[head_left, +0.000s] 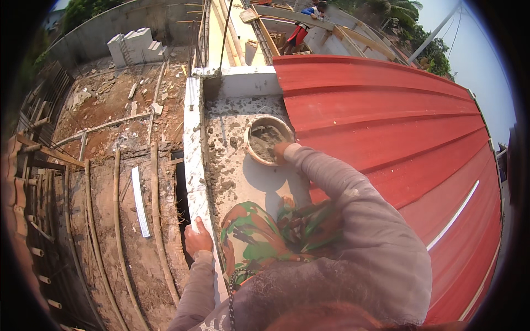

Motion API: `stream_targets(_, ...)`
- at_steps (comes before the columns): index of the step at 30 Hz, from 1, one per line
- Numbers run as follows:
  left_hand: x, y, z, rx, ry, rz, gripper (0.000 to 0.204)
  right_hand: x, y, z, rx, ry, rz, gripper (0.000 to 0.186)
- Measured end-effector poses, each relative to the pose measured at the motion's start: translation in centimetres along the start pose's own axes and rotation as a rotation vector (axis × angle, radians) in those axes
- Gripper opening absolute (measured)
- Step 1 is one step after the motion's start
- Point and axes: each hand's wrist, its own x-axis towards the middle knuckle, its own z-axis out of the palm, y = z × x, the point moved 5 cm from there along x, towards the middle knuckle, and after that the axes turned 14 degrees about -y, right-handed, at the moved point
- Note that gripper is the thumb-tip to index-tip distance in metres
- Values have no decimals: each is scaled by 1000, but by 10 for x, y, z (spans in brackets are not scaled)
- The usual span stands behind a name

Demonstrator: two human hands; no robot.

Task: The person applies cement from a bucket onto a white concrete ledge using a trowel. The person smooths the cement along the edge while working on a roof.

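Note:
A round pale bucket [288,132] of wet grey mortar [265,139] stands in the concrete gutter, its wire handle up at the far side. My right hand [281,152] is closed on the near right rim of this bucket, with the fingers partly hidden. Lower left, my left hand [199,239] grips the edge of the narrow white wall [194,138], thumb on top. My legs in camouflage trousers [248,226] are bent in the gutter, and a bare foot shows between them and the bucket.
Splattered mortar [226,185] lies along the gutter floor. Red metal roofing [381,121] rises at the right. Left of the wall is a drop to bamboo poles [118,220] and rubble-strewn ground [110,105]. Another person [301,30] is beyond the far end.

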Motion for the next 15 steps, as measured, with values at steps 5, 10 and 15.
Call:
stream_targets(5, 1, -1, -10, 10, -11, -45, 70, -15, 20, 7, 1517, -65, 183, 66)
stream_targets(10, -2, 2, -4, 13, 9, -23, 70, 12, 30, 85, 2207, -252, 2, 63)
stream_targets(15, 3, 2, -3, 22, 33, -16, 71, 48, 10, 115, 2675, 131, -239, 64)
